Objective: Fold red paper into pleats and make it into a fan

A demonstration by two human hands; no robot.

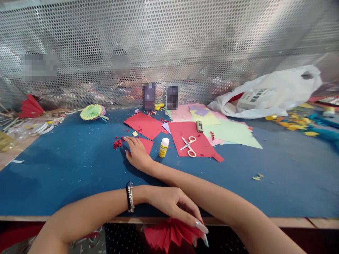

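My left hand point(169, 203), with bracelets point(130, 197) at the wrist, is closed on a pleated red paper fan point(171, 234) below the table's front edge. Crossing over to the left, my right arm lies beyond it. My right hand point(139, 153) rests on the blue tabletop with its fingers stretched out, fingertips beside a small heap of red paper scraps point(117, 144). Partly behind that hand lies a red paper piece point(146, 144). A glue stick point(164, 148) with a white cap stands upright to its right. White-handled scissors point(189, 145) lie partly spread on red paper point(180, 132).
Coloured paper sheets point(235, 132) and a small stapler-like object point(199, 126) lie right of centre. Behind them sits a white plastic bag point(270, 93). A green and yellow paper rosette point(92, 112) is at the back left. A perforated metal panel point(185, 42) bounds the table's far side.
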